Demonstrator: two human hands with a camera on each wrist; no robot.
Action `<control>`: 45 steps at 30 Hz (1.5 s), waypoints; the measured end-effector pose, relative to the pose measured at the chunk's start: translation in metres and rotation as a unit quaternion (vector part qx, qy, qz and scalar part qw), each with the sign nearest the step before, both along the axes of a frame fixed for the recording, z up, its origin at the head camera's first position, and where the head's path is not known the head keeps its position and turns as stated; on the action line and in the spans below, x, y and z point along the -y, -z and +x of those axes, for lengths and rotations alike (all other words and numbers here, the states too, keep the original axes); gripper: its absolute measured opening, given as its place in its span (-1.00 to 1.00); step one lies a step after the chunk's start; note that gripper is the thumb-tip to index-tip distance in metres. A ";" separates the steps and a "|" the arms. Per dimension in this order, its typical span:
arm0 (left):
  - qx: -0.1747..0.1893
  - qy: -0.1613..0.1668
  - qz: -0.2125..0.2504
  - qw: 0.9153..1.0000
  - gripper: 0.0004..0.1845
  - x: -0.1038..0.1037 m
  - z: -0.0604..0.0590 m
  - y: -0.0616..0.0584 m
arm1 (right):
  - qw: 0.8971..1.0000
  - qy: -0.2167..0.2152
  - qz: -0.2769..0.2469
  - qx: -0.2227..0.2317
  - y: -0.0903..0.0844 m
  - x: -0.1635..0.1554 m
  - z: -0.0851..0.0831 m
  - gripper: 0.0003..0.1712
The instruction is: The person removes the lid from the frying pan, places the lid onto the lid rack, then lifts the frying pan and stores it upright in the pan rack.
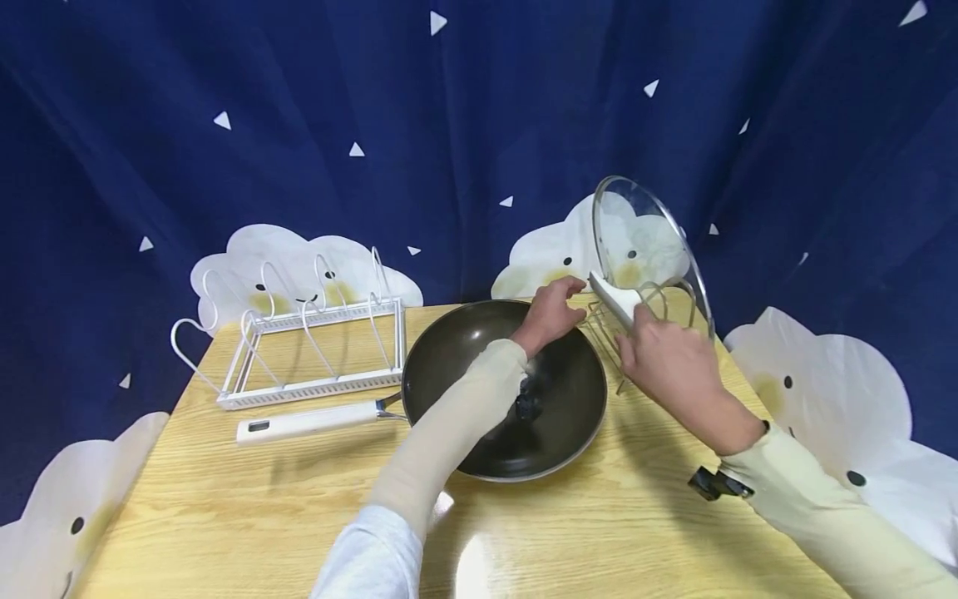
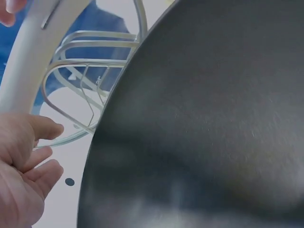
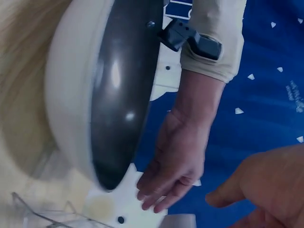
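Observation:
My right hand (image 1: 674, 366) grips the white handle (image 1: 615, 301) of a glass lid (image 1: 651, 241), which is held up on edge at the right of the table. My left hand (image 1: 554, 314) reaches over the far right rim of the frying pan (image 1: 516, 449), its fingers loosely bent and holding nothing. In the left wrist view those fingers (image 2: 45, 173) are apart from the lid handle (image 2: 35, 52). A thin wire rack (image 1: 609, 345) stands behind the lid and my right hand, partly hidden. The right wrist view shows the pan's pale outside (image 3: 71, 95).
The pan's white handle (image 1: 310, 422) points left across the wooden table (image 1: 337, 516). Behind that handle stands a white rack (image 1: 314, 387) with several wire loops. A dark blue curtain (image 1: 464, 100) with white clouds and triangles hangs around the table.

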State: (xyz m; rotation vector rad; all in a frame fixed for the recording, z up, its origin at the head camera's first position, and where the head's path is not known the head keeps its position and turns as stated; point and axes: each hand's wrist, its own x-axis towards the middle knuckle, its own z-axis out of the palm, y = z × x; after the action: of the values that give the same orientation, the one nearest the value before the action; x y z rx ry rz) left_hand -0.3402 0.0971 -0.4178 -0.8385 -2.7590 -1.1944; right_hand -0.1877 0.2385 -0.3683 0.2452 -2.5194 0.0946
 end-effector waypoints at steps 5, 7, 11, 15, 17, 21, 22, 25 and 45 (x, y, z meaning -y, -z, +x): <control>-0.001 -0.017 -0.033 0.999 -0.49 0.025 0.009 -0.010 | 0.999 -0.033 -0.004 -0.028 -0.014 0.005 0.008 -0.64; -0.006 -0.022 -0.035 0.999 -0.50 0.036 0.013 -0.016 | 0.998 -0.058 -0.021 -0.023 -0.019 0.007 0.010 -0.65; -0.021 -0.024 -0.021 0.999 -0.52 0.058 0.022 -0.026 | 0.994 -0.099 -0.054 0.001 -0.026 0.011 0.012 -0.60; -0.040 -0.030 -0.020 0.999 -0.53 0.079 0.033 -0.034 | 0.988 -0.123 -0.092 0.036 -0.024 0.015 0.013 -0.48; -0.050 -0.033 -0.027 0.998 -0.52 0.092 0.038 -0.038 | 0.983 -0.132 -0.111 0.058 -0.022 0.018 0.011 -0.46; -0.063 -0.030 -0.039 0.997 -0.49 0.116 0.049 -0.041 | 0.973 -0.138 -0.148 0.110 -0.016 0.023 0.008 -0.38; -0.065 -0.029 -0.045 0.996 -0.47 0.121 0.052 -0.041 | 0.970 -0.138 -0.156 0.122 -0.014 0.024 0.007 -0.35; -0.067 -0.025 -0.057 0.996 -0.41 0.136 0.062 -0.040 | 0.963 -0.135 -0.176 0.155 -0.006 0.026 0.007 -0.29; -0.043 -0.099 -0.088 0.990 -0.26 0.276 0.122 -0.017 | 0.950 -0.140 -0.194 0.201 0.048 0.027 0.000 -0.21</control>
State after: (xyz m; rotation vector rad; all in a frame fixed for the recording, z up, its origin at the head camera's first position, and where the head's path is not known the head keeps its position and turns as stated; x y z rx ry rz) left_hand -0.2178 -0.1790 -0.4007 -0.5925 -2.8262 -0.8718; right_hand -0.1880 0.2117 -0.4161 0.4576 -2.7719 0.8211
